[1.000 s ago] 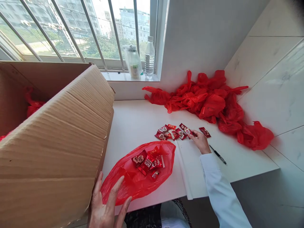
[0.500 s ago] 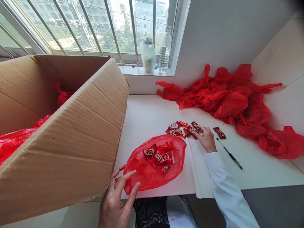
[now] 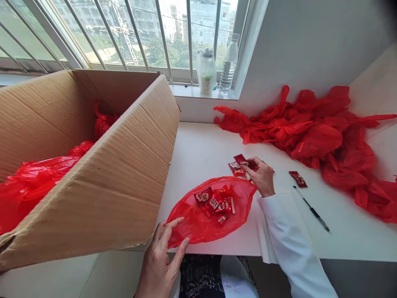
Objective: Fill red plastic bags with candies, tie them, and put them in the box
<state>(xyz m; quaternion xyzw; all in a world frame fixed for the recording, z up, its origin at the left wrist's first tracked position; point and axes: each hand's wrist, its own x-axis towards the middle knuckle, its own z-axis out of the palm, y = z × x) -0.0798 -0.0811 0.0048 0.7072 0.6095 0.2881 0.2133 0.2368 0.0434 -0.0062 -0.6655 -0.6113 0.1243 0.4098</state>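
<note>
A red plastic bag lies spread on the white table, with several red-wrapped candies on it. At the bag's left end, my left hand touches the edge, thumb and index finger apart. Beyond the bag, the fingers of my right hand are closed over dark red candies, partly hidden beneath them. Other loose candies lie just left of these fingers. To the right lies a single candy packet, apart from the hand.
A large open cardboard box stands at left, holding red bags. Red bags are heaped along the wall at right. A pen lies on the table. A plastic bottle and a wrapped jar stand on the windowsill.
The view has shifted left. My right hand has moved left across the loose candies and closed its fingers over some. My left hand stays at the bag's edge.
</note>
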